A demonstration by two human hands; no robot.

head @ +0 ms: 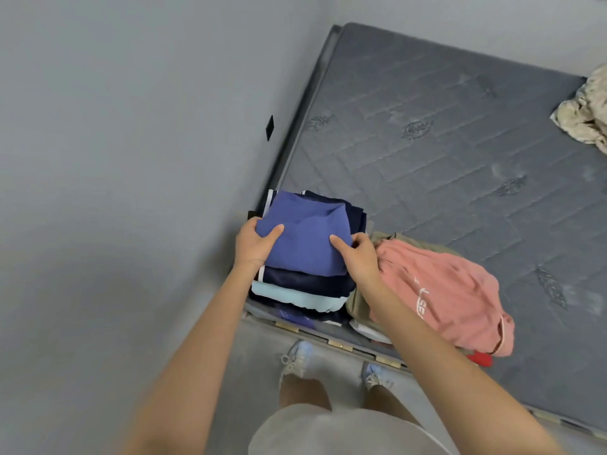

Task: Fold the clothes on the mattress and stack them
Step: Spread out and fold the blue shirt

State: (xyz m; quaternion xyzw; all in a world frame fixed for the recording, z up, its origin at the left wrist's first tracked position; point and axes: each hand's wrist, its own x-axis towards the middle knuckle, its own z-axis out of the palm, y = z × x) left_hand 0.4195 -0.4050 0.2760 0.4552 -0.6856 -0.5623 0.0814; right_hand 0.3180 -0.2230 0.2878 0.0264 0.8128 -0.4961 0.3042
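Blue garment (305, 244), gripped atop clothes stack (302, 287)

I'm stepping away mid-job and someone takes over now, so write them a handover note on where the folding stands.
Hands: left hand grips the left edge of the folded blue garment; right hand pinches its right edge.
Where: that garment tops the stack at the mattress corner.
Done: several pieces folded and stacked.
Left: let go; the pink garment and the khaki garment under it lie loose beside the stack; a crumpled cream cloth lies at the far edge.
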